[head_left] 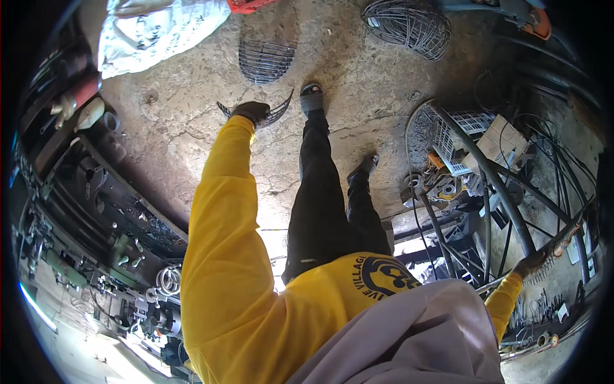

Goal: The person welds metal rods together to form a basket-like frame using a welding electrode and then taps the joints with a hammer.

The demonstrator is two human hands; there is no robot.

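Note:
My left hand (253,111) is out ahead at the end of a yellow sleeve, low over the floor. Its fingers close around a curved, dark barred metal grate (279,114), whose pointed ends stick out on both sides of the hand. Just beyond lies a similar rounded grate of parallel bars (265,62), flat on the floor. Off to the far right, my right hand (531,263) is wrapped around a metal rail (563,240) of a dark tubular frame; its fingers show only partly.
A wire basket-like bundle (409,29) lies on the floor at the top right. A white sack (160,35) is at the upper left. Machinery (121,249) lines the left side. A white crate (457,137) and loose parts stand behind the tubular frame (489,169).

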